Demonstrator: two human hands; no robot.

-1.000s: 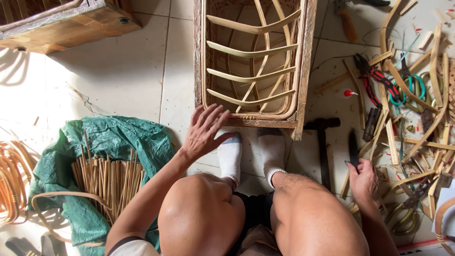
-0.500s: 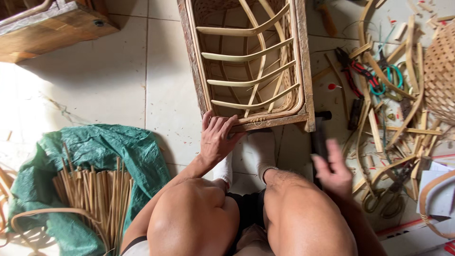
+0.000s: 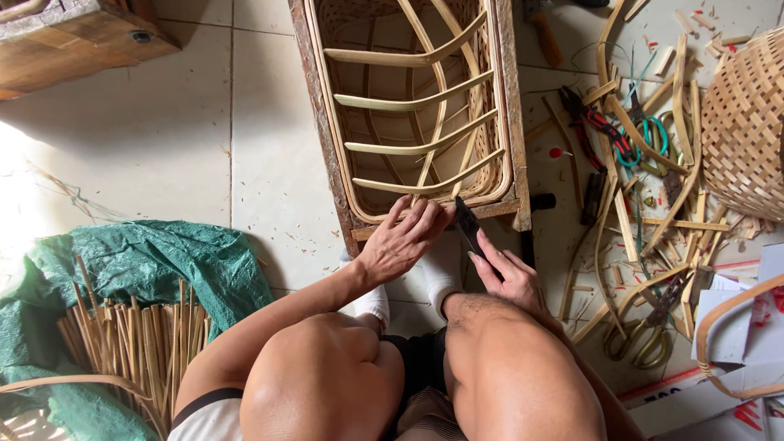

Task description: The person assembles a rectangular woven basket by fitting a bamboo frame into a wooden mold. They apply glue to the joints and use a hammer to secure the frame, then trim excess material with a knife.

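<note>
A: Lying on the pale tiled floor (image 3: 188, 155), which large piece is being worked?

B: The long wooden frame with curved pale cane ribs (image 3: 416, 106) is lying just ahead of the knees; the left hand (image 3: 400, 241) is resting spread, fingers apart, on its near rail.

A: And beside it?

B: The right hand (image 3: 506, 273) is closing round a dark slim tool (image 3: 469, 229), whose tip is pointing at that rail. The green tarp holding cut cane sticks (image 3: 147, 269) is lying left.
</note>
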